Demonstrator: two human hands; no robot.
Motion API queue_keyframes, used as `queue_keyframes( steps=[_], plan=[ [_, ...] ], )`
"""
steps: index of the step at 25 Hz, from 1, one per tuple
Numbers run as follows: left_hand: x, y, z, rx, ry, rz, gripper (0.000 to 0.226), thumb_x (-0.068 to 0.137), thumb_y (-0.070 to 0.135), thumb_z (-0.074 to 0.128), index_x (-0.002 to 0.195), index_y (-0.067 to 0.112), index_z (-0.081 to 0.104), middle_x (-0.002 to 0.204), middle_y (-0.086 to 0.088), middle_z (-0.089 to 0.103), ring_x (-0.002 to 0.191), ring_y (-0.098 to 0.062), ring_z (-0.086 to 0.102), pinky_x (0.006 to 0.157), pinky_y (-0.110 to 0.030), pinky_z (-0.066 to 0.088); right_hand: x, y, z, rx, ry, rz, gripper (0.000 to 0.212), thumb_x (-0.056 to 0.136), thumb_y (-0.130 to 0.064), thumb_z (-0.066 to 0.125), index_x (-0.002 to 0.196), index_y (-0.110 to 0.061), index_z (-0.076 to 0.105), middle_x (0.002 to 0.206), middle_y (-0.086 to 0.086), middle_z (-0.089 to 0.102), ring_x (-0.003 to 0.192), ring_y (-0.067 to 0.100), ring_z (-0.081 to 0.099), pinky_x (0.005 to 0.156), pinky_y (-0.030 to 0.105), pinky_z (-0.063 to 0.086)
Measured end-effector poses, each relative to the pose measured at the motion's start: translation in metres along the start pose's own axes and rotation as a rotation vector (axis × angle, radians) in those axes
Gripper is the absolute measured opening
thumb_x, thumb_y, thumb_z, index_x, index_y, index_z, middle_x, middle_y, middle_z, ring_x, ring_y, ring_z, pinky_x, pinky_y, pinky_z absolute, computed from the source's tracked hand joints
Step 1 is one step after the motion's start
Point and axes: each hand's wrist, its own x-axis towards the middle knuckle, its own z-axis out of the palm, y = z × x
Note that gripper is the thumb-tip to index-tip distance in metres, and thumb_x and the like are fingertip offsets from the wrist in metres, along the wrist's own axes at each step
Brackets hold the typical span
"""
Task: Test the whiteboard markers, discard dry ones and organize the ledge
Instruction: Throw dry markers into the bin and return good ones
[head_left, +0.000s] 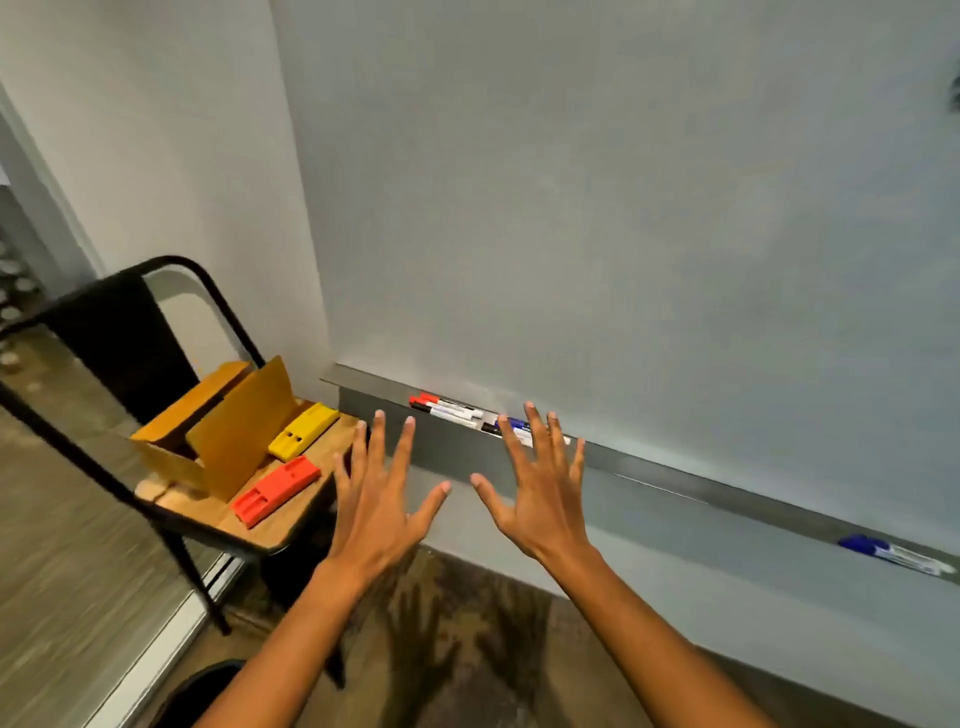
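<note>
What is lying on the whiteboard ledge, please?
On the ledge lie two red-capped markers, a black and blue group partly covered by the right hand, so its count is unclear, and one blue marker far right.

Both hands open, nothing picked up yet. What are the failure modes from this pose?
1. The markers lie bunched on the narrow ledge; grabbing one may knock its neighbours off.
2. The right hand covers part of the cluster, so a marker behind it could be skipped.
3. The lone blue marker lies far right, apart from the group, and is easily missed.
The left hand is open, away from the ledge.
</note>
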Motion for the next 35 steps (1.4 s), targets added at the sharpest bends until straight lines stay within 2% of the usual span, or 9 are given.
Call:
queue_keyframes(
  steps=[5,10,18,22,25,27,29,31,35],
  plan=[
    [0.025,0.08,0.03,-0.033,-0.05,0.199,0.091,0.083,0.084,0.018,0.156,0.034,-0.006,0.163,0.0,-0.022,0.15,-0.025,-0.02,0.117,-0.062,-0.001,-0.022,0.079,-0.038,-0.092,0.08,0.158,0.083,0.084,-0.083,0.021,0.155,-0.041,0.008,0.166,-0.002,-0.007,0.152,0.025,-0.008,0.118,0.063,0.001],
    [0.039,0.158,0.064,-0.087,-0.08,0.35,0.089,0.085,0.08,0.025,0.156,0.034,-0.002,0.164,0.002,-0.019,0.15,-0.023,-0.017,0.117,-0.061,-0.001,-0.046,0.158,-0.071,-0.134,0.146,0.28,0.086,0.083,-0.084,0.019,0.155,-0.039,0.008,0.166,0.0,-0.006,0.152,0.026,-0.008,0.118,0.063,0.0],
    [0.053,0.306,0.138,-0.111,-0.111,0.453,0.089,0.086,0.079,0.027,0.157,0.033,0.001,0.164,0.002,-0.017,0.15,-0.024,-0.016,0.117,-0.061,-0.001,-0.075,0.321,-0.114,-0.14,0.223,0.392,0.087,0.083,-0.083,0.021,0.156,-0.036,0.013,0.166,0.002,-0.001,0.152,0.028,-0.003,0.116,0.059,-0.005],
    [0.059,0.382,0.18,-0.092,-0.128,0.472,0.087,0.086,0.08,0.025,0.157,0.034,0.002,0.164,0.002,-0.014,0.151,-0.024,-0.014,0.117,-0.062,0.001,-0.09,0.411,-0.13,-0.167,0.223,0.445,0.085,0.084,-0.081,0.021,0.155,-0.035,0.016,0.166,0.005,0.007,0.152,0.031,0.004,0.115,0.062,0.001],
    [0.062,0.416,0.201,-0.079,-0.141,0.471,0.087,0.086,0.081,0.022,0.157,0.033,0.005,0.165,0.0,-0.011,0.151,-0.024,-0.012,0.117,-0.062,0.003,-0.099,0.465,-0.13,-0.183,0.192,0.468,0.079,0.086,-0.074,0.036,0.153,-0.032,0.025,0.16,0.008,0.026,0.149,0.033,0.019,0.115,0.064,0.008],
    [0.064,0.433,0.213,-0.073,-0.154,0.468,0.087,0.086,0.082,0.021,0.157,0.033,0.005,0.165,-0.001,-0.009,0.151,-0.025,-0.011,0.117,-0.063,0.004,-0.106,0.497,-0.122,-0.177,0.168,0.501,0.074,0.085,-0.067,0.051,0.147,-0.029,0.037,0.149,0.01,0.044,0.142,0.034,0.036,0.113,0.067,0.018],
    [0.065,0.445,0.222,-0.067,-0.174,0.461,0.087,0.086,0.082,0.021,0.157,0.034,0.005,0.165,-0.001,-0.008,0.151,-0.025,-0.011,0.117,-0.063,0.004,-0.116,0.524,-0.111,-0.193,0.12,0.538,0.069,0.083,-0.062,0.062,0.14,-0.026,0.048,0.138,0.009,0.055,0.133,0.032,0.046,0.111,0.067,0.024],
    [0.066,0.453,0.23,-0.057,-0.194,0.452,0.087,0.085,0.082,0.02,0.156,0.035,0.003,0.165,0.0,-0.01,0.151,-0.023,-0.013,0.118,-0.061,0.003,-0.125,0.545,-0.101,-0.214,0.023,0.581,0.066,0.083,-0.06,0.064,0.137,-0.025,0.052,0.135,0.007,0.057,0.131,0.031,0.049,0.111,0.066,0.022],
    [0.069,0.456,0.239,-0.062,-0.22,0.46,0.089,0.083,0.085,0.017,0.156,0.036,0.003,0.165,0.003,-0.011,0.15,-0.021,-0.016,0.119,-0.06,0.0,-0.134,0.569,-0.092,-0.26,-0.259,0.629,0.056,0.092,-0.056,0.054,0.139,-0.028,0.044,0.141,0.0,0.05,0.135,0.025,0.041,0.115,0.061,0.014]
  ],
)
